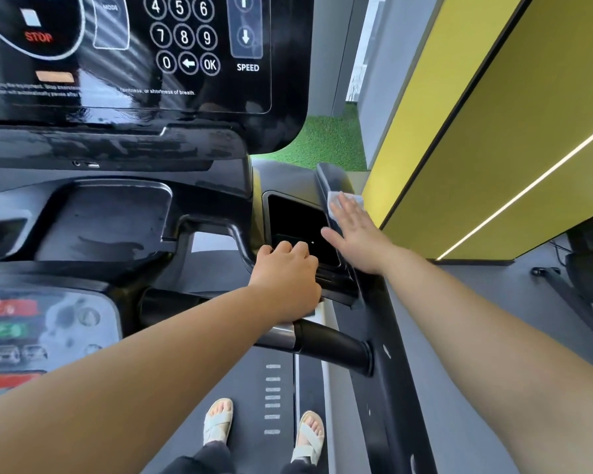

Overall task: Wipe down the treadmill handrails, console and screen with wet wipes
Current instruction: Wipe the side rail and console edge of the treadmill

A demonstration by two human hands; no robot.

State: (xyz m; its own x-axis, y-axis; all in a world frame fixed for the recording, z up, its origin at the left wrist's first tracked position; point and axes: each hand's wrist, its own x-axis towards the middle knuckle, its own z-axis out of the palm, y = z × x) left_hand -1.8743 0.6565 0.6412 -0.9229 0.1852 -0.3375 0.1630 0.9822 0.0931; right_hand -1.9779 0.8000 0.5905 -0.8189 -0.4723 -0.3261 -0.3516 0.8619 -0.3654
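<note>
A white wet wipe [336, 197] lies on the treadmill's right handrail [329, 176], beside the black cup-holder recess [298, 224]. My right hand [355, 234] presses flat on the wipe with straight fingers. My left hand [286, 278] curls its fingers over the front grip bar [332, 343], near the recess's lower edge. The glossy black console [124, 63], with number keys, a STOP button and SPEED arrows, fills the upper left and shows wet streaks.
A yellow wall panel [493, 131] stands close on the right of the handrail. Green turf [326, 138] lies beyond the console. A button panel [31, 333] sits at the lower left. My sandalled feet [264, 425] stand on the treadmill belt.
</note>
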